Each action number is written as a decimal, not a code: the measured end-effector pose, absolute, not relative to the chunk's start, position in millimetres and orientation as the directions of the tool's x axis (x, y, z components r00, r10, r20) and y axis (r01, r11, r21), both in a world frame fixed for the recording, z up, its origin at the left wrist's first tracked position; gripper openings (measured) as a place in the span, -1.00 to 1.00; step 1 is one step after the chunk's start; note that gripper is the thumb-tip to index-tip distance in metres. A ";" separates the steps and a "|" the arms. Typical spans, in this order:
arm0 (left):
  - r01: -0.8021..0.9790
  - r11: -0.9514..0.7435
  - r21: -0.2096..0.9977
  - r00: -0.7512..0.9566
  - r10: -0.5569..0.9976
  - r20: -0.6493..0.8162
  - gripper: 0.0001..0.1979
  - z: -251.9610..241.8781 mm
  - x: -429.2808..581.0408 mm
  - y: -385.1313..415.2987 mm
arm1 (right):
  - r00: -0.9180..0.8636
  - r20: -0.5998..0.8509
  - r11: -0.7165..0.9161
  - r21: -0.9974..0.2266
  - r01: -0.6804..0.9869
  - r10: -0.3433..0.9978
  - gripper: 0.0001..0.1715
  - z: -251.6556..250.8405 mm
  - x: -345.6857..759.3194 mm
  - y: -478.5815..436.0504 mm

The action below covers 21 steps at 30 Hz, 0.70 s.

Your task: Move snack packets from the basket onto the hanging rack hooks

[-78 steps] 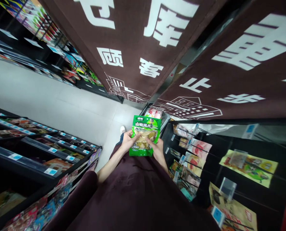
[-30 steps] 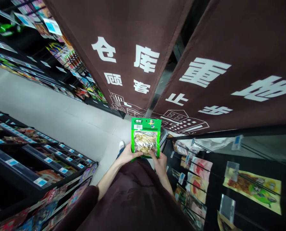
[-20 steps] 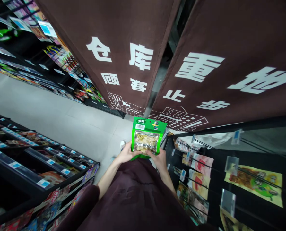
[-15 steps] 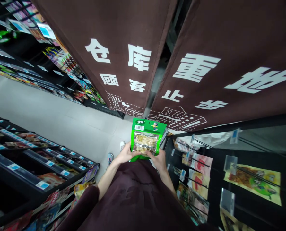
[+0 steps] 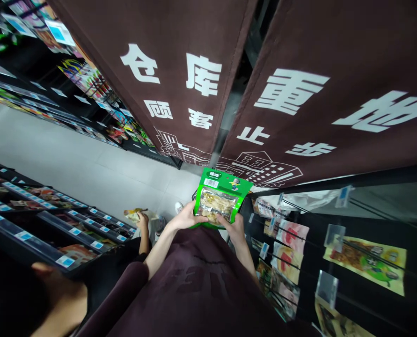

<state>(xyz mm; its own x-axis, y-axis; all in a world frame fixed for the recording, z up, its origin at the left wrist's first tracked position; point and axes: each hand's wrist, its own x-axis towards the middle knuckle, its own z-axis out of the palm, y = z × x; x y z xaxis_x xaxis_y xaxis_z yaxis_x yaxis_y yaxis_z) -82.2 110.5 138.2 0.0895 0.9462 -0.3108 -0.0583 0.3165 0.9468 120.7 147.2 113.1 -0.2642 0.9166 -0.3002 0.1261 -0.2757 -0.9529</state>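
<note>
A green snack packet [image 5: 218, 199] with a clear window, a barcode and a small cartoon figure is held up in front of my body. Pale yellowish food shows through the window. My left hand [image 5: 187, 216] grips the packet's lower left corner, thumb on the front. On the lower right side, my right hand [image 5: 233, 227] pinches it with the thumb pressed over the window's lower edge. The fingers behind the packet are hidden.
Brown curtains [image 5: 180, 28] with white characters hang ahead. On the right, bagged snacks [image 5: 288, 238] hang from hooks. Tagged shelves [image 5: 78, 229] stand left. Another person's hand [image 5: 143, 222] holds a yellowish packet [image 5: 134, 214] beside my left arm, above the pale floor [image 5: 138, 175].
The green packet has shifted slightly right and up in view, both hands still on it. Another person has come into view at the lower left, holding a packet.
</note>
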 end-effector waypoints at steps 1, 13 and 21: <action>-0.045 0.310 0.950 0.109 0.946 -0.304 -0.40 137.7 -80.2 111.4 | -0.273 -0.295 -0.268 -0.954 0.132 0.916 -0.52 112.1 124.5 147.4; 0.021 0.299 0.954 0.016 0.954 -0.299 -0.58 123.6 -59.9 120.9 | -0.148 -0.345 -0.310 -0.926 0.217 0.927 -0.52 93.3 137.8 143.2; 0.176 0.276 0.945 0.054 0.956 -0.289 -0.64 103.0 -56.5 115.6 | -0.100 -0.366 -0.353 -0.927 0.124 0.925 -0.49 103.0 131.1 150.8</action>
<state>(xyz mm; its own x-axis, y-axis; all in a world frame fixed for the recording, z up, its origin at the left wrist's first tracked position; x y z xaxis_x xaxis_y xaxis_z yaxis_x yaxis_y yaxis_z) -56.5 115.6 103.0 0.0538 0.9559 -0.2889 0.1756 0.2757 0.9451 131.1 150.8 103.0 -0.1000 0.9252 -0.3660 0.1241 -0.3533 -0.9272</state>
